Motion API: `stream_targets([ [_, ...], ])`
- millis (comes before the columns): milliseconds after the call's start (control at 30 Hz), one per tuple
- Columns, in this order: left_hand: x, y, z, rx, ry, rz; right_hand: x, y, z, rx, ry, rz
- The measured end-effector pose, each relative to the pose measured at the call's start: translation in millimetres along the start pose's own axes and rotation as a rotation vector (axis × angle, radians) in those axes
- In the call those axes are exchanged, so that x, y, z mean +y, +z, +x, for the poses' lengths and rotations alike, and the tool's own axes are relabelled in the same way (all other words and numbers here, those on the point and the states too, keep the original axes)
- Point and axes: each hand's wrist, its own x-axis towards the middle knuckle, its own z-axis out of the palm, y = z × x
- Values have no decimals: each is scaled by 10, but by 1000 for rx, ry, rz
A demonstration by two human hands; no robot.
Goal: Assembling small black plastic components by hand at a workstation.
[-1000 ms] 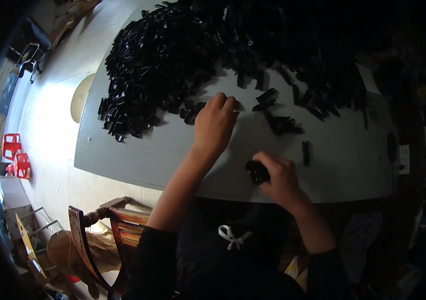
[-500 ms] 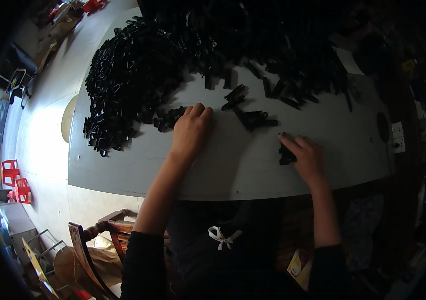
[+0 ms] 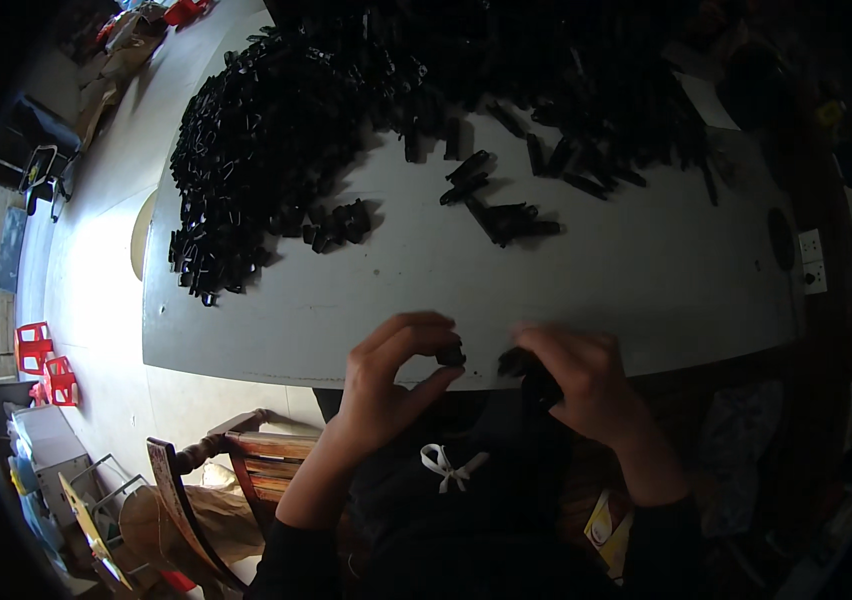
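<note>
At the table's near edge, my left hand [image 3: 394, 375] pinches a small black piece [image 3: 451, 354] between thumb and fingers. Just to its right, my right hand [image 3: 581, 380] is closed on several black pieces [image 3: 520, 362], partly hidden by the fingers. A narrow gap separates what the two hands hold. A big heap of small black clip-like pieces [image 3: 246, 150] covers the table's far left. Longer black pieces [image 3: 509, 222] lie loose near the middle, and a little cluster of short ones [image 3: 338, 225] sits beside the heap.
The grey table [image 3: 646, 270] has its near edge against my body. More black pieces fill its dark far side. A wooden chair [image 3: 266, 465] stands at lower left, red stools [image 3: 34, 347] farther left on the floor, and a wall socket [image 3: 811, 262] is at right.
My left hand has come back from the cluster beside the heap to the near edge, now with a small black piece. My right hand has moved left and nearer, still holding black pieces.
</note>
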Motion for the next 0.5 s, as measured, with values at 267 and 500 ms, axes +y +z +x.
stream_targets([
  [267,249,-38,-96,-48,-38,23,-116,-23,-68,-39,-78,-41],
  [500,282,-58,-132,-57,-13,34,-156,-90,-89,-56,-79,-52],
])
